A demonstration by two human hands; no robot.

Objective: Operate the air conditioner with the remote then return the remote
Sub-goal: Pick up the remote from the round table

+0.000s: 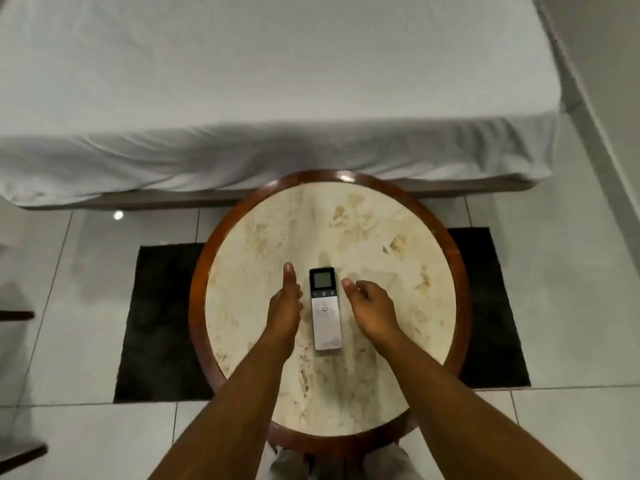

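Remote [326, 308], white with dark screen, flat on table [381, 237], left hand [285, 304] and right hand [372, 306] spread beside it, seemingly untouching.

Both bare forearms outstretched, left hand [285, 306] and right hand [372, 304] empty, fingers loosely curled.

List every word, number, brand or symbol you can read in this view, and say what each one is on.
Power symbol: on the middle button of the dark strip under the screen of the remote.
"−" and "+": faint marks on the buttons either side of it, barely legible.
Remote screen: grey, any digits too blurred to read.
Small outlined icon lower on the remote's body: too small to identify.
Round table, bed sheet, dark mat: no text.
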